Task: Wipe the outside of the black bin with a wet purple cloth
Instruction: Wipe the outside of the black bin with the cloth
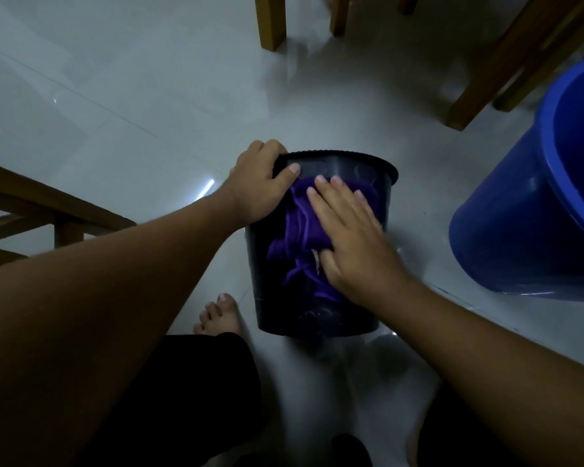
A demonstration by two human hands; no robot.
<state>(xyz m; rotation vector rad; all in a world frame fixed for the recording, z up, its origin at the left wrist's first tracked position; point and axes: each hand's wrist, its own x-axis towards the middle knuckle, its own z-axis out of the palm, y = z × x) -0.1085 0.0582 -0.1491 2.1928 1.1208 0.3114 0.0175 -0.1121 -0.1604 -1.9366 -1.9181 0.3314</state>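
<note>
The black bin (273, 291) stands on the pale tiled floor in the middle of the view, tilted away from me so its near side faces up. My left hand (258, 183) grips the bin's rim at the upper left, thumb over the edge. My right hand (348, 230) lies flat, fingers together, pressing the purple cloth (295, 227) against the bin's outer wall just below the rim. Crumpled folds of the cloth hang down the wall past my palm.
A large blue bucket (533, 210) stands close on the right. Wooden chair legs (270, 21) rise at the top, more at the top right (499, 62), and a wooden frame (48, 210) is at the left. My bare foot (221, 315) rests beside the bin. The floor near the bucket looks wet.
</note>
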